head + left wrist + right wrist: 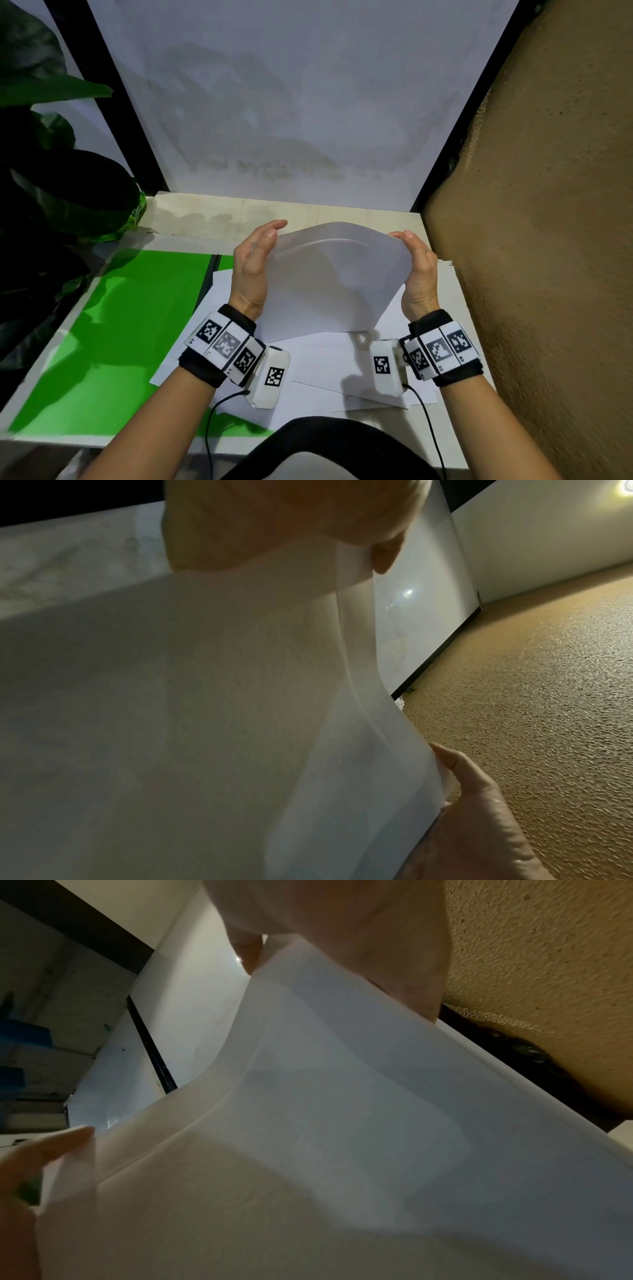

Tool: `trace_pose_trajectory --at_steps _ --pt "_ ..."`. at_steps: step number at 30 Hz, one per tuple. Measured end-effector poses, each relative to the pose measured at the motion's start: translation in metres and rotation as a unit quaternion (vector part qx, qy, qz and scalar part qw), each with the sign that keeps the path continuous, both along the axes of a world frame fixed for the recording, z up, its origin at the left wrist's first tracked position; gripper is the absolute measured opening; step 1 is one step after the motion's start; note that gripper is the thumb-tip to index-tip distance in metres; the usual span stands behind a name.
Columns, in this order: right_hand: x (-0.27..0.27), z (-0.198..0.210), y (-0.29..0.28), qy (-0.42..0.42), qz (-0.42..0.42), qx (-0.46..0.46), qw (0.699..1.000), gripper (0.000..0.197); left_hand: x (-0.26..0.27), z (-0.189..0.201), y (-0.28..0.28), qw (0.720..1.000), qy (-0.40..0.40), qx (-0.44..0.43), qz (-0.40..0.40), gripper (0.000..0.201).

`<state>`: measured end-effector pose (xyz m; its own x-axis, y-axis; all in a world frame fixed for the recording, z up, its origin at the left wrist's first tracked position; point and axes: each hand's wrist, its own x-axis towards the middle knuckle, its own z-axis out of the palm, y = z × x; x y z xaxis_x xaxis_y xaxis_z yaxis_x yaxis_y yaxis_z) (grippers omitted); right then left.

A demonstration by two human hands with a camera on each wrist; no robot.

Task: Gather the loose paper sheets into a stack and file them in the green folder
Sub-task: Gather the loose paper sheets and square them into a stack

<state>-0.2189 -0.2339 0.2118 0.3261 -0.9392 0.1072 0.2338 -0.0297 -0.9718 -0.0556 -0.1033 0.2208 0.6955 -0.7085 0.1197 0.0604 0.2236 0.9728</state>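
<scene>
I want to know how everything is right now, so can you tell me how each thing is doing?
held paper sheets: upright, bowed, squeezed between both hands.
left hand: holds the sheets' left edge.
right hand: holds the right edge.
loose sheets: flat on the desk, scattered.
green folder: lying open, partly under paper.

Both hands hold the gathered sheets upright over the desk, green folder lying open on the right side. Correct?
Not quite: the green folder lies on the left side of the desk, not the right, as the head view shows. The rest stands: the left hand and right hand hold the gathered sheets upright between them, bowed at the top, above more loose sheets on the desk.
</scene>
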Motion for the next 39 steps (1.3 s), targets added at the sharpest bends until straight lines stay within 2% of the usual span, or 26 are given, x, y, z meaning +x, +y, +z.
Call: trace_pose_trajectory --at_steps 4,8,15,17,19,20,21,23,24,26,28,31,36,39 --pt "-0.001 -0.001 -0.001 0.027 -0.001 -0.024 0.999 0.019 0.000 -0.004 0.001 1.000 -0.001 0.003 -0.012 0.032" --pt "-0.003 -0.004 -0.003 0.042 0.013 -0.022 0.999 0.015 0.000 -0.005 0.000 1.000 0.014 0.008 -0.007 0.033" --pt "-0.003 -0.011 -0.002 0.059 0.014 -0.009 0.998 0.013 0.001 -0.012 0.001 0.999 -0.039 0.013 -0.021 0.028" --pt "-0.004 -0.013 -0.002 0.056 0.030 -0.006 0.998 0.019 0.004 -0.015 0.005 0.996 -0.069 0.015 -0.046 0.031" --pt "-0.008 -0.022 -0.003 0.080 0.051 0.007 0.995 0.037 0.009 -0.023 0.009 0.993 -0.081 0.058 -0.069 0.035" --pt "-0.011 -0.030 -0.002 0.105 0.061 0.023 0.992 0.044 0.011 -0.031 0.010 0.990 -0.074 0.088 -0.079 0.032" --pt "-0.013 -0.037 -0.001 0.126 0.076 0.044 0.988 0.041 0.013 -0.041 0.011 0.988 -0.051 0.124 -0.082 0.028" --pt "-0.014 -0.051 0.005 0.171 0.098 0.067 0.978 0.021 0.012 -0.057 0.012 0.982 0.001 0.173 -0.075 0.026" --pt "-0.015 -0.055 0.008 0.185 0.093 0.067 0.976 0.024 0.012 -0.062 0.013 0.980 0.022 0.184 -0.066 0.029" --pt "-0.014 -0.051 0.012 0.164 0.068 0.068 0.982 0.024 0.008 -0.059 0.013 0.982 0.029 0.179 -0.052 0.045" --pt "-0.015 -0.042 0.012 0.122 0.050 0.063 0.989 0.023 0.009 -0.052 0.013 0.988 0.009 0.149 -0.042 0.029" --pt "-0.019 -0.037 0.010 0.091 0.052 0.052 0.993 0.025 0.011 -0.047 0.015 0.992 -0.010 0.118 -0.034 0.037" --pt "-0.014 -0.062 0.020 0.212 0.074 0.100 0.969 0.018 0.012 -0.079 0.018 0.985 0.026 0.167 -0.042 0.030" --pt "-0.005 -0.060 0.021 0.231 0.049 0.121 0.964 0.027 0.016 -0.092 0.018 0.974 0.025 0.217 -0.062 0.024"
